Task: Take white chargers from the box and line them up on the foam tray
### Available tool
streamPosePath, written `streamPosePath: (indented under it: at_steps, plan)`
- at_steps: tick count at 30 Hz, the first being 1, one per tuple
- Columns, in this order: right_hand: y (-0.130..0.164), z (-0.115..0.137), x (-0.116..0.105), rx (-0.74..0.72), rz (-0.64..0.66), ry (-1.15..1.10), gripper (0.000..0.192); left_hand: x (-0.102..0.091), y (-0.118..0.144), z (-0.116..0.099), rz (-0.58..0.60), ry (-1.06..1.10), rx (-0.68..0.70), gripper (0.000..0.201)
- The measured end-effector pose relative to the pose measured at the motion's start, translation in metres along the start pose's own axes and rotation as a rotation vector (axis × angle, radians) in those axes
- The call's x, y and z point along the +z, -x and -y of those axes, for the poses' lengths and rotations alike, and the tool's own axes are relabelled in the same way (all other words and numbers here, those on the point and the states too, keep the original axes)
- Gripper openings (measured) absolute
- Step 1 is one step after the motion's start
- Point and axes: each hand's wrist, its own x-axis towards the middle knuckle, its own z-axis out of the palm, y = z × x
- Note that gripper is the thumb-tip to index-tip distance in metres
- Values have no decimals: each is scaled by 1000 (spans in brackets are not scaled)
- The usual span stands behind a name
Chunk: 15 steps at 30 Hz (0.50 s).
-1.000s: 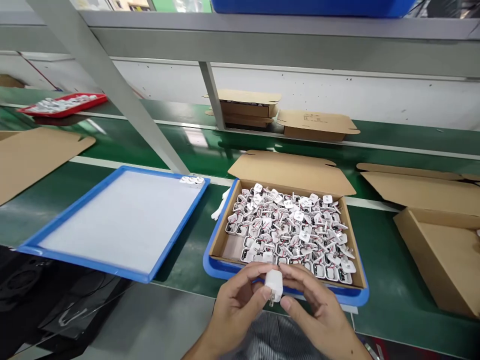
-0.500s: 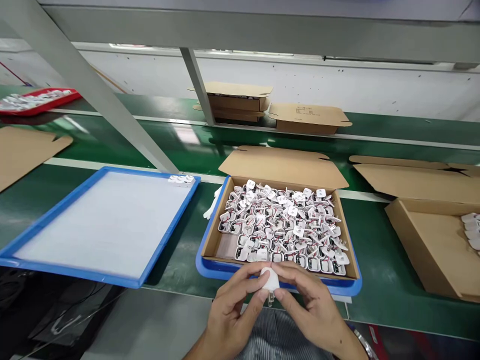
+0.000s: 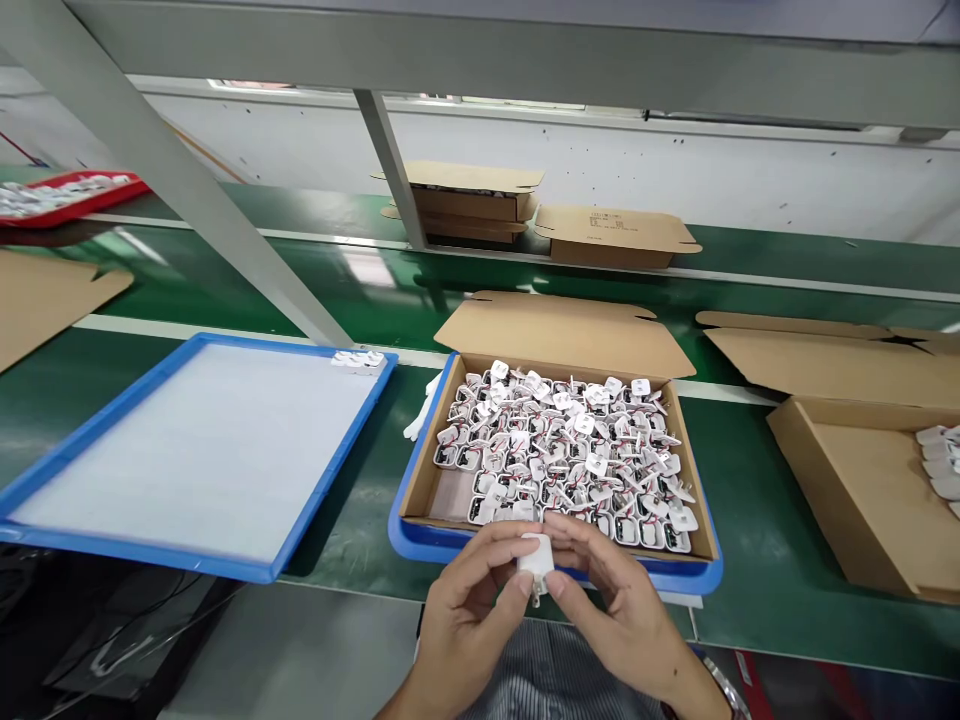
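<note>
Between my two hands is a small white plug adapter [image 3: 535, 556], its metal prongs pointing down towards me. The fingers and thumb of my left hand [image 3: 476, 600] grip its left side. My right hand [image 3: 611, 610] closes on the right side, thumb near the prongs. Just beyond my fingers stands an open cardboard box [image 3: 424, 490] filled with many white plug housings [image 3: 570, 440]; loose lids and red wires show on them. The box rests in a blue tray [image 3: 409, 540]. My fingers hide part of the box's front edge.
To the left lies a blue-framed white tray [image 3: 274, 565], with a few white parts [image 3: 358, 359] in its far corner. Another open carton [image 3: 832, 490] with white pieces stands right. Closed cartons [image 3: 615, 230] sit behind, near a slanting grey post [image 3: 195, 200]. A red tray [image 3: 75, 205] is far left.
The adapter has turned slightly in my fingers, and its prongs now face me a little more. Both hands stay around it. The view has shifted a little.
</note>
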Motion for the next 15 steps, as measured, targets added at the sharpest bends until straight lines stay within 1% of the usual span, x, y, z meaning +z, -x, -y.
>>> streamPosePath:
  at_steps: [2, 4, 8, 10, 12, 13, 15]
  plan:
    - [0, 1, -1, -4, 11, -4, 43, -3, -1, -2, 6, -10, -28, 22]
    - [-1, 1, -1, -7, 13, -7, 44, -6, -1, -3, 16, -3, -85, 20]
    - [1, 0, -5, 79, 17, -23, 45, -13, 0, -2, 29, 108, -248, 21]
    - [3, 1, -8, 138, 21, -40, 46, -17, -1, -4, 56, 209, -338, 30]
    - [6, 2, -12, 182, 10, -41, 46, -22, -3, -9, 71, 271, -387, 46]
    - [8, 3, -13, 200, -2, -31, 46, -26, -5, -12, 54, 265, -389, 51]
    - [14, 5, -17, 200, -47, 9, 45, -39, -12, -22, -20, 184, -360, 52]
